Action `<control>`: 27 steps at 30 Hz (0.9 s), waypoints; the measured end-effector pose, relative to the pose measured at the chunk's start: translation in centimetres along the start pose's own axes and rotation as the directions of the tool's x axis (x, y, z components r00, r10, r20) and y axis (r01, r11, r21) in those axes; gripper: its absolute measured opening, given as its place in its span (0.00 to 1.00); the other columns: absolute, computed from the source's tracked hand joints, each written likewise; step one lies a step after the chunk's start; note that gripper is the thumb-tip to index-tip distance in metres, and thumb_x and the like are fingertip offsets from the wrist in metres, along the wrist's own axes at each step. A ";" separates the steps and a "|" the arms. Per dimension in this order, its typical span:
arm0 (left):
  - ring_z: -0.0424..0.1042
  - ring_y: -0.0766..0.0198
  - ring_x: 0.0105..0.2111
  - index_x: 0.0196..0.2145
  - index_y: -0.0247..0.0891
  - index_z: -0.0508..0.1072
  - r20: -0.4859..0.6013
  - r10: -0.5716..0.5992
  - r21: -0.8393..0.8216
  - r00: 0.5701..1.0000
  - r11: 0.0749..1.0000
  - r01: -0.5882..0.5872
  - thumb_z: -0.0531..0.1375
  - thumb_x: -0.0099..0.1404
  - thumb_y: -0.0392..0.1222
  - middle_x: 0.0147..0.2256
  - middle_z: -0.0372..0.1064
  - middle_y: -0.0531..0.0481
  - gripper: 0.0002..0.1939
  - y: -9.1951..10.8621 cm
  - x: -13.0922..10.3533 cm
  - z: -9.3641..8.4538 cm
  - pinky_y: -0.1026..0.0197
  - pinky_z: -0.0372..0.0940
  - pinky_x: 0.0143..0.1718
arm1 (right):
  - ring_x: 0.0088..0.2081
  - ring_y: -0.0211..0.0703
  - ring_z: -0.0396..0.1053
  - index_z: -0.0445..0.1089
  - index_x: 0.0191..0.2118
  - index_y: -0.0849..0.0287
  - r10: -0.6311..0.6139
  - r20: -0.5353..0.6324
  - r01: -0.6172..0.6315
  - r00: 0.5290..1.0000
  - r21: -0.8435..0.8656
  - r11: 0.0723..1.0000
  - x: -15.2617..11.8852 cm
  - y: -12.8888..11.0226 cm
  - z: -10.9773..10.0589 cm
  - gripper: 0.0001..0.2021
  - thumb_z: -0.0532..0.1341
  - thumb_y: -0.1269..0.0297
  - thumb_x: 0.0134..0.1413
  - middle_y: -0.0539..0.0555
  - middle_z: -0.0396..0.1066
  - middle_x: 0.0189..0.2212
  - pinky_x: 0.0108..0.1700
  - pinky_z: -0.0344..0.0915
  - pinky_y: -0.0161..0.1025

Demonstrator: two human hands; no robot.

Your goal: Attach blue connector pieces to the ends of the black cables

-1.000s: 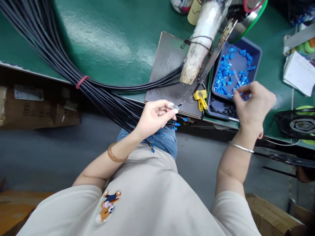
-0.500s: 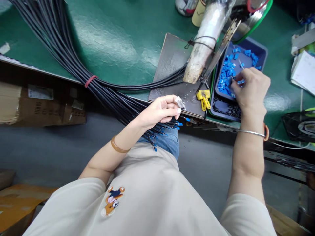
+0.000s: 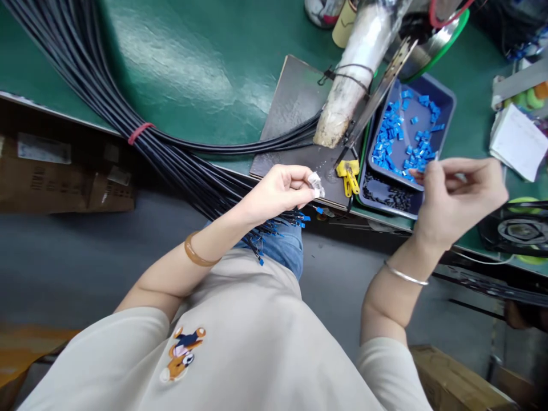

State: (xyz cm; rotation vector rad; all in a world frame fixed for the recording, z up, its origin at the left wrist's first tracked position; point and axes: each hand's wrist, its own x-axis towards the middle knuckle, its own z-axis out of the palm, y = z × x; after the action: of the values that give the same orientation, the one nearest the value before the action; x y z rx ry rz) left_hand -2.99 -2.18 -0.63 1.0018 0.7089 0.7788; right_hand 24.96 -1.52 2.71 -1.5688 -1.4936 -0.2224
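Observation:
My left hand [image 3: 285, 191] is closed at the near edge of a dark board [image 3: 295, 103], with white wrapping on thumb and finger; anything pinched there is too small to name. Beneath it the ends of black cables [image 3: 166, 157] with blue tips [image 3: 303, 220] hang over the table edge. At the right, my right hand [image 3: 460, 194] has thumb and fingers drawn together beside the tray of blue connectors [image 3: 448, 123]; what it holds, if anything, is hidden. Small black parts [image 3: 385, 194] lie in the tray below.
Over the board hangs a white wrapped tube [image 3: 346, 91] with a metal strip beside it. Yellow clips [image 3: 349, 174] sit near the board's front right. White papers [image 3: 520, 140] and a black fan-like object [image 3: 518, 228] are at the far right of the green table [image 3: 188, 57].
My right hand has come out of the blue connectors toward the right and nearer to me. My left hand stays near the board's edge, slightly turned. The view has shifted a little.

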 end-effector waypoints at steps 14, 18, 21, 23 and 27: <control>0.52 0.78 0.17 0.19 0.33 0.68 -0.043 0.049 0.114 0.998 0.993 -0.044 0.63 0.50 0.32 0.15 0.57 0.58 0.06 1.5 1.2 1.2 0.70 0.48 0.18 | 0.38 0.40 0.76 0.74 0.37 0.52 -0.150 0.087 0.113 0.985 0.331 0.937 -8.4 -8.8 2.4 0.07 0.65 0.72 0.54 0.48 0.76 0.36 0.40 0.76 0.44; 0.53 0.77 0.18 0.19 0.32 0.70 -0.046 0.070 0.150 0.997 0.987 -0.062 0.63 0.50 0.32 0.16 0.58 0.57 0.06 1.2 1.3 1.1 0.70 0.49 0.18 | 0.38 0.40 0.75 0.73 0.37 0.52 -0.121 0.122 0.062 0.985 0.402 0.913 -8.6 -9.0 2.7 0.07 0.65 0.73 0.55 0.48 0.76 0.35 0.40 0.76 0.44; 0.53 0.77 0.18 0.19 0.31 0.71 -0.037 0.072 0.149 0.997 0.987 -0.066 0.63 0.49 0.31 0.17 0.58 0.57 0.04 0.9 1.4 1.0 0.70 0.48 0.19 | 0.38 0.39 0.75 0.73 0.36 0.53 -0.042 0.182 -0.046 0.982 0.458 0.888 -8.5 -9.0 2.7 0.06 0.64 0.72 0.55 0.48 0.75 0.34 0.39 0.75 0.42; 0.53 0.77 0.19 0.19 0.31 0.72 -0.038 0.069 0.148 0.997 0.987 -0.062 0.62 0.49 0.31 0.17 0.58 0.57 0.04 0.8 1.4 1.0 0.71 0.48 0.19 | 0.38 0.38 0.74 0.73 0.35 0.54 0.006 0.237 -0.120 0.972 0.471 0.874 -8.5 -9.0 2.6 0.04 0.64 0.71 0.56 0.49 0.74 0.34 0.37 0.75 0.40; 0.53 0.77 0.19 0.18 0.31 0.71 -0.047 0.066 0.153 0.997 0.987 -0.058 0.62 0.48 0.31 0.16 0.57 0.56 0.04 0.8 1.4 1.1 0.70 0.47 0.19 | 0.37 0.38 0.74 0.72 0.34 0.55 0.053 0.291 -0.193 0.955 0.476 0.858 -8.5 -8.9 2.5 0.02 0.63 0.69 0.57 0.50 0.74 0.34 0.34 0.74 0.38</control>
State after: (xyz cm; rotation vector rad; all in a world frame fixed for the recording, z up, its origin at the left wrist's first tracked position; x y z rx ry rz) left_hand -1.57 -1.24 0.25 1.1487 0.7943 0.8166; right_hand 14.05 -7.16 -0.18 -1.2905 -1.4913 0.4454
